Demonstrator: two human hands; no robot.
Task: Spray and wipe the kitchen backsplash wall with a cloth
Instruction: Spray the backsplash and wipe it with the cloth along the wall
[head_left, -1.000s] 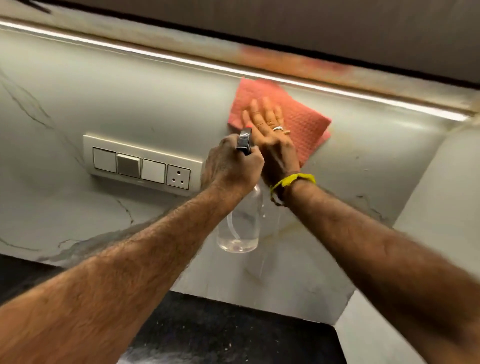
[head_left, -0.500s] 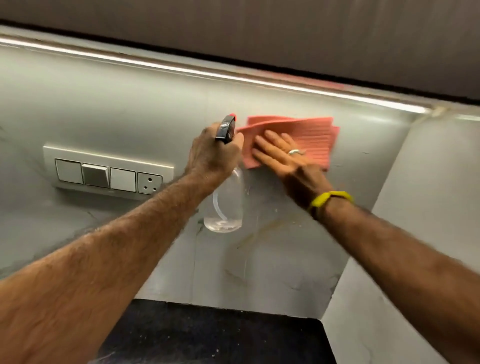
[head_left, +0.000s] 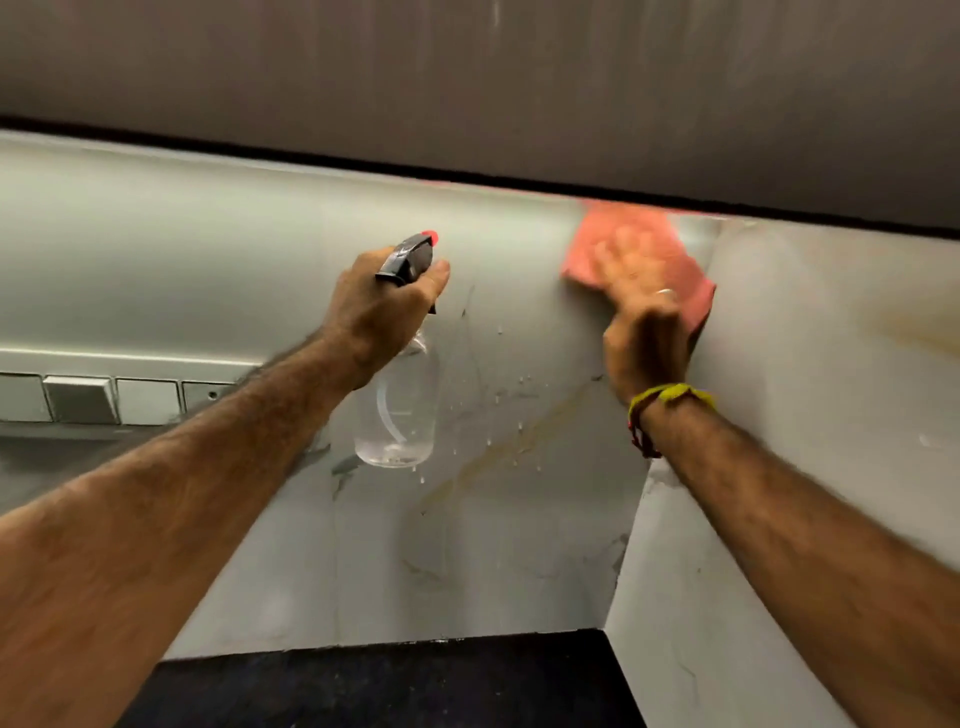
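Head view: left hand (head_left: 382, 317) grips the clear plastic spray bottle (head_left: 397, 415) at centre; right hand (head_left: 641, 317), fingers flat but blurred, presses the pink cloth (head_left: 587, 249) on the grey marble backsplash wall (head_left: 208, 260) at upper right.

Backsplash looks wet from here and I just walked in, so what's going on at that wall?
A person is cleaning the backsplash wall. The left hand grips a clear spray bottle, nearly empty, with its nozzle toward the wall. The right hand presses a pink cloth flat against the wall, high in the corner just under the cabinet; it is blurred, so probably mid-wipe. Droplets cling to the wall between the hands, near a brownish streak not yet wiped.
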